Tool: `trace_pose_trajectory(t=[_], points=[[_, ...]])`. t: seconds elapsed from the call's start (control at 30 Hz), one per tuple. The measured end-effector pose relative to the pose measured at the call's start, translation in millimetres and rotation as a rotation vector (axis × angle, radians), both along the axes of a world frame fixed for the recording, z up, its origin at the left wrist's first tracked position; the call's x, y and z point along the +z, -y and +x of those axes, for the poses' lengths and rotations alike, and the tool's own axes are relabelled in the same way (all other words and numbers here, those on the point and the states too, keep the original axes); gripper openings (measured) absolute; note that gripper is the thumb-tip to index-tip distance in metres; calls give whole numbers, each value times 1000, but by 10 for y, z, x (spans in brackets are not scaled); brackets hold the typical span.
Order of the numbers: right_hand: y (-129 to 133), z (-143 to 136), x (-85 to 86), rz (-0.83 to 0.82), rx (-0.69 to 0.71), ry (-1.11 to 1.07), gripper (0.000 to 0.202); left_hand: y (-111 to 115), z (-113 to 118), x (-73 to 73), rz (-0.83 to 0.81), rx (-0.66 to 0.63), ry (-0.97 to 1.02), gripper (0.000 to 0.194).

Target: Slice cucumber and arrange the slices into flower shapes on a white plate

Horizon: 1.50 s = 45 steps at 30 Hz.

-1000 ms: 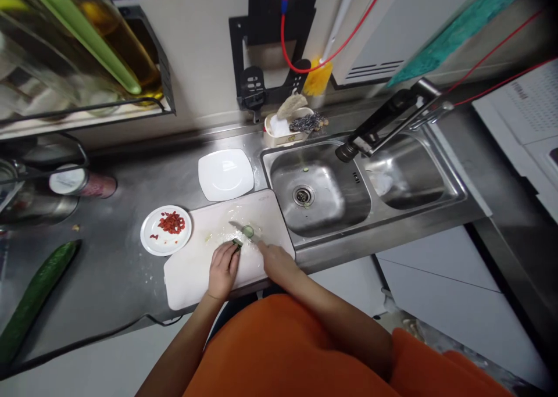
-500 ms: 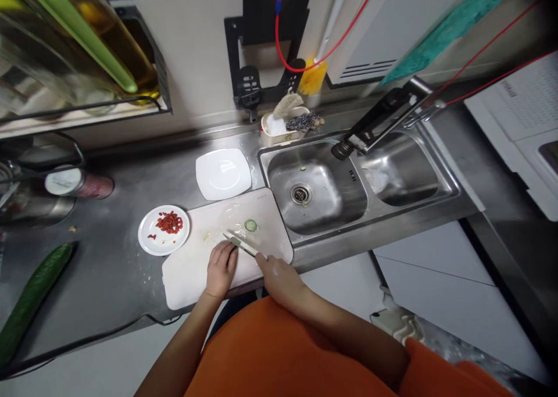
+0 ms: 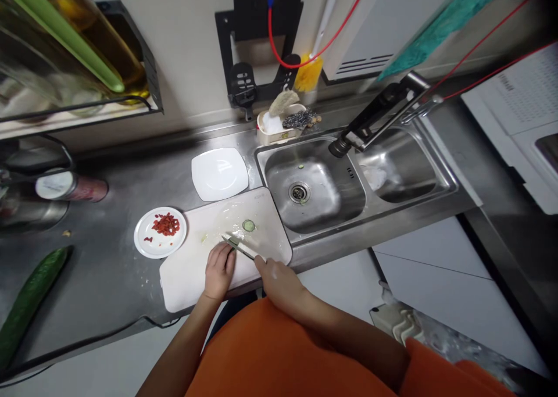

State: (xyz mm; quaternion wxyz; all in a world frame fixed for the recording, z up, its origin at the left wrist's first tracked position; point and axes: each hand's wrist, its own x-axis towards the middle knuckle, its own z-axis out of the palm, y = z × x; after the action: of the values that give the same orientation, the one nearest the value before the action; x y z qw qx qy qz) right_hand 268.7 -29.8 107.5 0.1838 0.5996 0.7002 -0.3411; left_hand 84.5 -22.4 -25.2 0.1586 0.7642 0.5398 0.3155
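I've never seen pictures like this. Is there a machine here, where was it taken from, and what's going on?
There is no machine at work, just a person's two bare hands. The camera is worn on the head, looking forward and down, so you see roughly what the wearer sees.

The right hand holds a knife over a white cutting board. The left hand rests with bent fingers close to the blade; what lies under them is mostly hidden. A round green slice lies on the board.

Around it are a white plate, a round dish of red pieces, a whole cucumber and a sink.
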Motion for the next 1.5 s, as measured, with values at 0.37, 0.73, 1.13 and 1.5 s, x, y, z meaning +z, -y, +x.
trace_pose_trajectory(t=[0.37,0.73,1.13,1.5], points=[[-17,1,-49,8,37,-7,31,-12,13,17,6,-1,18,21],[-122,-27,-18,-28,25,-27,33,-11,11,6,-8,10,22,21],[-168,-92,-170,-31,1,-81,34,-10,15,17,-29,-2,23,21],[-241,-138,-285,-16,-32,-113,32,-13,3,-22,-27,-9,56,23]])
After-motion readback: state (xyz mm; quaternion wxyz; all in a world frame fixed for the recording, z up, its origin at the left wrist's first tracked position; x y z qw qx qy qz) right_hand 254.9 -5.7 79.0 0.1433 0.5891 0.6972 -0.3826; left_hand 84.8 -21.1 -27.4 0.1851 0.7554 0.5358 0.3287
